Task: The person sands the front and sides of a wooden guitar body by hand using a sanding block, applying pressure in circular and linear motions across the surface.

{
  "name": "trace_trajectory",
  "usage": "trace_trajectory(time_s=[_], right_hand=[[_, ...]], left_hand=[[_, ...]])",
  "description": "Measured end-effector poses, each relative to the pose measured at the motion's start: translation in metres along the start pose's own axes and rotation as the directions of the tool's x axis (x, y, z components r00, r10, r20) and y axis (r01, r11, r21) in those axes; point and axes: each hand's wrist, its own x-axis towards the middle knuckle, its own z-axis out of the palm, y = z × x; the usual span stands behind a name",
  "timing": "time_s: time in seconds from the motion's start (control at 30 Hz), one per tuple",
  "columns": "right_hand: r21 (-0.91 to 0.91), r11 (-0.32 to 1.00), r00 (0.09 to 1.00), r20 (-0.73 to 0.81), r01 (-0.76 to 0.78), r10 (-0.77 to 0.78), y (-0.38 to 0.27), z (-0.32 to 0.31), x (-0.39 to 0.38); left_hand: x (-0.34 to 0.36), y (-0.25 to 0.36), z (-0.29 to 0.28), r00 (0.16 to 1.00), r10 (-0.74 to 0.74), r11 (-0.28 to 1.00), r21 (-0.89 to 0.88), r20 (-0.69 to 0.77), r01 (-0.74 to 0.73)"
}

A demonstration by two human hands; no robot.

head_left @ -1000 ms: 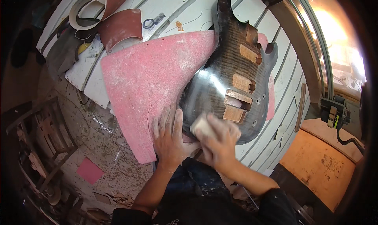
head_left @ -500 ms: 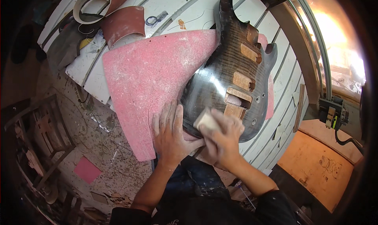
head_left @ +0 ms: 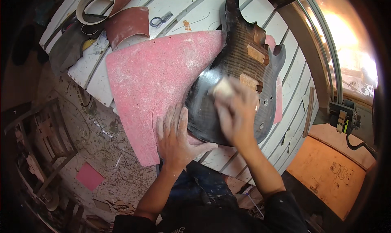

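A dark, figured electric guitar body (head_left: pixel 220 58) with cut-out cavities lies on a dusty pink pad (head_left: pixel 142 70) on the slatted white table. My left hand (head_left: pixel 174 141) rests with fingers stretched out on the pad, against the body's lower left edge, its thumb reaching along the bottom edge. My right hand (head_left: pixel 240 115), blurred, grips a small pale block (head_left: pixel 222 89) on the middle of the body's face, covering part of the lowest cavities. Both hands are dusted white.
Curved red abrasive sheets (head_left: pixel 126 23), a pale roll (head_left: pixel 83 5) and grey cloth (head_left: pixel 65 49) lie at the upper left. A machine rail (head_left: pixel 334 62) stands at the right above an orange board (head_left: pixel 321 172). A wooden chair (head_left: pixel 36 139) is at the lower left.
My right hand and the block have moved up the guitar body from its lower end to the middle. My left hand has shifted up only slightly.
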Motion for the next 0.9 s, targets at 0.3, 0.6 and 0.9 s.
trace_trajectory(time_s=[0.3, 0.6, 0.9], right_hand=[[0.009, 0.994, 0.993, 0.042, 0.110, -0.110, -0.009, -0.007, -0.065], [-0.032, 0.997, 0.998, 0.004, 0.065, -0.065, -0.009, -0.005, -0.052], [-0.082, 0.995, 0.986, -0.159, -0.063, 0.049, 0.026, 0.009, 0.032]], left_hand=[[0.000, -0.004, 0.006, 1.000, 0.014, 1.000, 0.024, -0.009, -0.013], [-0.001, -0.004, 0.007, 0.997, 0.037, 0.999, 0.029, -0.067, -0.036], [0.005, 0.001, 0.002, 0.995, 0.069, 0.997, 0.048, -0.078, -0.066]])
